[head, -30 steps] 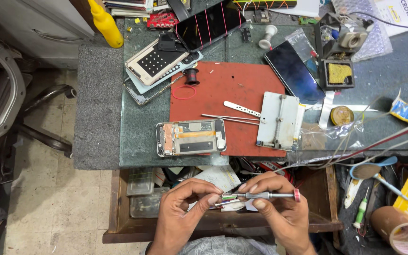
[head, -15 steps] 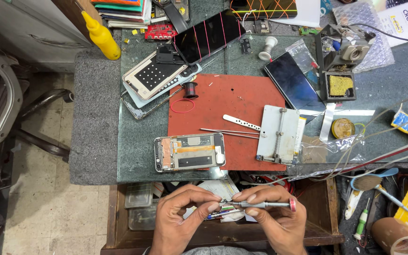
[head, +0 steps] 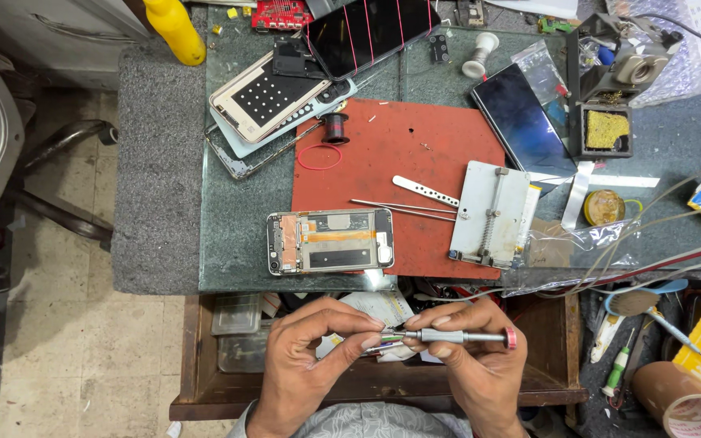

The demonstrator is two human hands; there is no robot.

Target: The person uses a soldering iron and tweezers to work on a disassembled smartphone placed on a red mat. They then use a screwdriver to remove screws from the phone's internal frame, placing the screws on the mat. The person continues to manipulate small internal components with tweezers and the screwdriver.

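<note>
Head view is showing both hands working over an open wooden drawer, below the green worktop. Left hand is pinching thumb and forefinger closed at the tip of a precision screwdriver, apparently on a small bit there. Screwdriver's long axis is lying level, running left to right, its red end cap pointing right. Right hand is gripping the grey handle. Beyond them, an opened phone is lying half on the red mat.

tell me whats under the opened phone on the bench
The opened phone lies partly on the red mat and partly on the green glass top. Whatever sits directly beneath its body is covered.
</note>
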